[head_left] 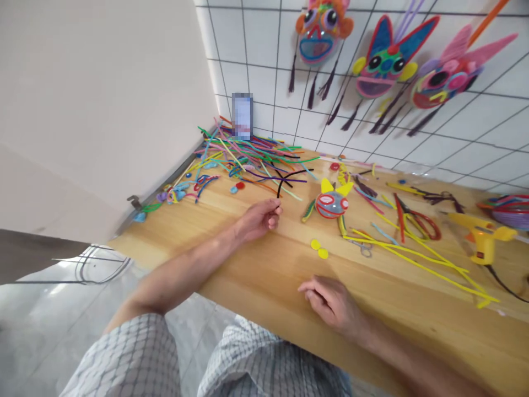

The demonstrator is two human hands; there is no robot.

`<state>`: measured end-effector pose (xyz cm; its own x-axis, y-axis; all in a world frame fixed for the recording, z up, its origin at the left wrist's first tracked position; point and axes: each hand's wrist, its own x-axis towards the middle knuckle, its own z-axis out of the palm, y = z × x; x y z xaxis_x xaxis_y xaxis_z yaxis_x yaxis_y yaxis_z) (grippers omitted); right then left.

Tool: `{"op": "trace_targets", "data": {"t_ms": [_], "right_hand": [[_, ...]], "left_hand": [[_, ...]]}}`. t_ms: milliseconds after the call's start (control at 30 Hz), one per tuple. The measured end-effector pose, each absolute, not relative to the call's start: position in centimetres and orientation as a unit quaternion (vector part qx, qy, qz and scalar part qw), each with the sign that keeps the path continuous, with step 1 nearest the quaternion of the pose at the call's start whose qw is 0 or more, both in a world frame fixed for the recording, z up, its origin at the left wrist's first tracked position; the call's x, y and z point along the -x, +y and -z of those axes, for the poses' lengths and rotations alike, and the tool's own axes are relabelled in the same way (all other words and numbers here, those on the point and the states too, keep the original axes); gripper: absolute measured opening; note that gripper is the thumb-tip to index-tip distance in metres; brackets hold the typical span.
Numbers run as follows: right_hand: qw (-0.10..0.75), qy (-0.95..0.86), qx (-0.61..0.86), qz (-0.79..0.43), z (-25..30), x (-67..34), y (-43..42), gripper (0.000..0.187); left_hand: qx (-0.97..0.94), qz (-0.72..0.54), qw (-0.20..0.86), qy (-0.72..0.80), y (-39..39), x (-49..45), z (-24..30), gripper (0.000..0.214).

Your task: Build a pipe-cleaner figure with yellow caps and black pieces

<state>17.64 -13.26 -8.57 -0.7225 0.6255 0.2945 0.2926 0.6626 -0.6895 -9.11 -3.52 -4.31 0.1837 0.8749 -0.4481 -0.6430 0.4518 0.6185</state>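
Observation:
My left hand (260,219) pinches one end of a bent black pipe cleaner (280,186) between thumb and fingertips. The upper part of that pipe cleaner leans right, across a purple one at the edge of the pile. My right hand (330,303) rests above the near part of the table, loosely curled with the index finger out and nothing in it. Two yellow discs (319,248) lie just beyond it. Farther back sits a small round grey mask (332,204) with yellow ears, red outlines and green-and-yellow strips at its sides.
A heap of colored pipe cleaners (256,149) fills the table's back left, with a phone (242,117) propped behind. Yellow pipe cleaners (421,256), red-handled scissors (425,223), small scissors (366,249) and a yellow glue gun (481,237) lie right. Several finished masks (384,66) hang on the tiled wall.

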Motion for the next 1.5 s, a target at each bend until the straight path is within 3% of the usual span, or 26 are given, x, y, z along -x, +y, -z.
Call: {"op": "trace_targets", "data": {"t_ms": [233, 400, 567, 667, 833, 967, 1033, 1133, 1333, 1500], "right_hand": [[0.203, -0.843, 0.338, -0.365, 7.9, -17.3, -13.2, 0.023], [0.175, -0.833, 0.360, -0.382, 6.7, -17.2, -13.4, 0.024], [0.160, -0.851, 0.337, -0.369, 4.9, -17.4, -14.1, 0.022], [0.185, -0.863, 0.336, -0.330, 3.8, -17.8, -14.5, 0.021], [0.271, -0.873, 0.337, -0.227, 1.6, -18.8, -14.3, 0.019], [0.359, -0.865, 0.333, -0.105, -0.4, -19.0, -13.2, 0.018], [0.392, -0.862, 0.318, -0.042, -1.1, -18.9, -12.4, 0.027], [0.403, -0.869, 0.287, 0.025, -1.7, -18.7, -11.3, 0.036], [0.428, -0.869, 0.244, 0.043, -2.4, -19.8, -10.7, 0.019], [0.403, -0.872, 0.271, 0.059, -3.0, -21.3, -10.8, 0.021]], "left_hand": [[-0.122, -0.506, 0.804, 0.288, -3.8, 9.5, 2.8, 0.030], [-0.142, -0.612, 0.750, 0.209, -3.3, 12.1, -1.0, 0.025], [-0.167, -0.587, 0.746, 0.268, -6.1, 12.2, -1.9, 0.027], [-0.226, -0.550, 0.748, 0.294, -9.3, 10.8, -0.8, 0.020], [-0.322, -0.529, 0.725, 0.302, -13.3, 9.1, 0.1, 0.043], [-0.361, -0.461, 0.753, 0.302, -14.1, 7.4, 0.0, 0.047], [-0.375, -0.419, 0.773, 0.293, -14.2, 6.3, 0.0, 0.047], [-0.396, -0.356, 0.801, 0.273, -14.4, 4.7, -0.1, 0.047], [-0.458, -0.285, 0.814, 0.215, -14.1, 2.9, -1.1, 0.046], [-0.514, -0.303, 0.769, 0.231, -12.2, 1.9, -1.9, 0.051]]}}
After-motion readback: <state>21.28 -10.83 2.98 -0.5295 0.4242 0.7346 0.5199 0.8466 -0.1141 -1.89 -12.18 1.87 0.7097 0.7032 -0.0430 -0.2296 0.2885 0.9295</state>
